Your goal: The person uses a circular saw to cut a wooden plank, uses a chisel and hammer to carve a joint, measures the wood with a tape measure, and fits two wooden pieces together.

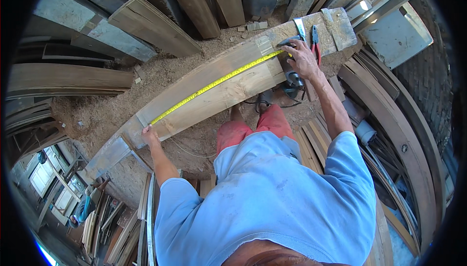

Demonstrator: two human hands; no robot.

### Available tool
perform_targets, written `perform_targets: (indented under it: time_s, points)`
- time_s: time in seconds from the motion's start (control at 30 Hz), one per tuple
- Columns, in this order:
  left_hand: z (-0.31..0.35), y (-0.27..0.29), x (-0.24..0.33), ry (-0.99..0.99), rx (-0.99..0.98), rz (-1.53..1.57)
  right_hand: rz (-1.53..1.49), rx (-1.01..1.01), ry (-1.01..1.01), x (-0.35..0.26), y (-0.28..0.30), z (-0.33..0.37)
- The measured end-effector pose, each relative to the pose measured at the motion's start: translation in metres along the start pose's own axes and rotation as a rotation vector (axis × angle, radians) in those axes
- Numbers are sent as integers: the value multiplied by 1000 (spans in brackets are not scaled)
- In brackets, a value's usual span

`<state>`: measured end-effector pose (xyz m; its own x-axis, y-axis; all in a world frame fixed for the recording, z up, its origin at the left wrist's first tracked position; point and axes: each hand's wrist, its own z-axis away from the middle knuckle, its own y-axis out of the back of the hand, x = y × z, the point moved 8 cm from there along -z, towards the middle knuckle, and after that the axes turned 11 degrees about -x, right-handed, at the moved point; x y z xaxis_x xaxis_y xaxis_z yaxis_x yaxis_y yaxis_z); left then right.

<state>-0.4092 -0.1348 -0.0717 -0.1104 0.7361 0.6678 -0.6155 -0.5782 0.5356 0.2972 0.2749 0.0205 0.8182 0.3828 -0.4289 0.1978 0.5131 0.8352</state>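
Note:
A pale wooden plank point(238, 90) lies on a long workbench point(204, 69). The yellow blade of a tape measure point(214, 87) runs lengthwise along it. At the plank's left end, my left hand point(150, 135) pinches the tape's end. My right hand point(302, 61) grips the tape measure near the plank's right end; a dark, rounded part, perhaps its case, shows beside the fingers. Just beyond that hand lie pliers point(315, 42) with red handles and a flat metal-bladed tool point(300, 28). Below the right hand sits a grey power tool point(294, 78), partly hidden.
Boards point(155, 25) lean along the far side, and curved planks point(394, 125) are stacked at right. Sawdust point(170, 69) and wood scraps cover the floor. A cord point(279, 101) trails near my feet. Another person point(86, 205) is at the lower left.

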Motion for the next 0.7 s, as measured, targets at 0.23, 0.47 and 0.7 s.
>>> perform_targets:
  time_s: [0.23, 0.47, 0.7]
  points:
    - [3, 0, 4, 21, 13, -21, -43, -64, -20, -4, 3, -2]
    - [8, -1, 6, 27, 51, -1, -38, -65, -37, -5, 4, -2]
    - [7, -8, 7, 11, 20, 70, -28, -72, -59, -1, 0, -1]
